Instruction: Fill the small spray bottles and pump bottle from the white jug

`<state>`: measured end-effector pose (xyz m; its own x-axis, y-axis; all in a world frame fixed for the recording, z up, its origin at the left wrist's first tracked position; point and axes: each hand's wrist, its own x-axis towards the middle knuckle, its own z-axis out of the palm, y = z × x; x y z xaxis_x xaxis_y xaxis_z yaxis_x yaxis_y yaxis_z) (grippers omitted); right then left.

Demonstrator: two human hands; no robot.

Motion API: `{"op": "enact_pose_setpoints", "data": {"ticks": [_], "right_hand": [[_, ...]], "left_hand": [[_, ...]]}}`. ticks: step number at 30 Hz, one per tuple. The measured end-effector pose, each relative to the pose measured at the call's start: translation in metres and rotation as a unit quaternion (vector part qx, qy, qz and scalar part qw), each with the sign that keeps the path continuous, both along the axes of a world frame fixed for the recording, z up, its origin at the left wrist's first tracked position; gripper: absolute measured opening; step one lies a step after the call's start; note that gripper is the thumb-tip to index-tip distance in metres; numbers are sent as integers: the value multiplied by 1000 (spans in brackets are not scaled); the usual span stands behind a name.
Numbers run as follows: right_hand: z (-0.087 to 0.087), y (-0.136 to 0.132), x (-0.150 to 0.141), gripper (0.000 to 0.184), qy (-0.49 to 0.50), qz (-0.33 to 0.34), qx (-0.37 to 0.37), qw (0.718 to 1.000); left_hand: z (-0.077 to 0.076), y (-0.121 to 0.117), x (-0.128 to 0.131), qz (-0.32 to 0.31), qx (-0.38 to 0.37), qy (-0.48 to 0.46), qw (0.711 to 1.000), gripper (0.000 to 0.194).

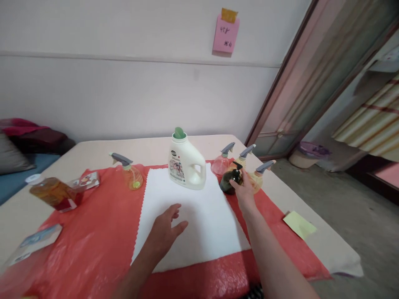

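My right hand (243,187) reaches to the right side of the red sheet and grips a dark pump bottle (228,182), its thumb across the front; the other fingers are partly hidden. Close around that bottle stand a pink spray bottle (220,165) and two yellowish ones, one behind it (242,160) and one to the right (257,181). My left hand (168,226) hovers over a white cloth (199,224), fingers apart and holding nothing. Beyond it, a large white jug (183,166) with a green neck piece stands upright on the cloth.
A yellow spray bottle (133,177) stands on the red sheet (102,224) to the left. Farther left are an amber liquid bottle (56,193), a small packet (89,180) and a clear plastic pack (37,245). A yellow-green paper (299,224) lies at right.
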<state>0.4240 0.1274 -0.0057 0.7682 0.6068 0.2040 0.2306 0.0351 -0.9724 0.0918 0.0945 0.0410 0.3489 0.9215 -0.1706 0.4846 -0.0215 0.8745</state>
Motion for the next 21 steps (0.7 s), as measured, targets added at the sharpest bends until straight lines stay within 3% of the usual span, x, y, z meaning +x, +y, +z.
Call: {"op": "enact_pose_setpoints", "data": {"ticks": [5, 9, 12, 15, 21], "right_hand": [[23, -15, -18, 80, -42, -88, -5, 995], [38, -26, -41, 67, -131, -81, 30, 988], [39, -28, -55, 54, -204, -51, 52, 976], [36, -26, -63, 47, -214, -17, 66, 975], [35, -25, -70, 50, -102, 36, 58, 992]], "left_hand": [[3, 2, -4, 23, 20, -17, 999, 55], [1, 10, -8, 72, 52, -36, 995, 48], [-5, 19, -13, 156, 66, -58, 984, 43], [-8, 32, -23, 237, 78, -62, 967, 42], [2, 90, -44, 406, 104, 28, 907, 68]]}}
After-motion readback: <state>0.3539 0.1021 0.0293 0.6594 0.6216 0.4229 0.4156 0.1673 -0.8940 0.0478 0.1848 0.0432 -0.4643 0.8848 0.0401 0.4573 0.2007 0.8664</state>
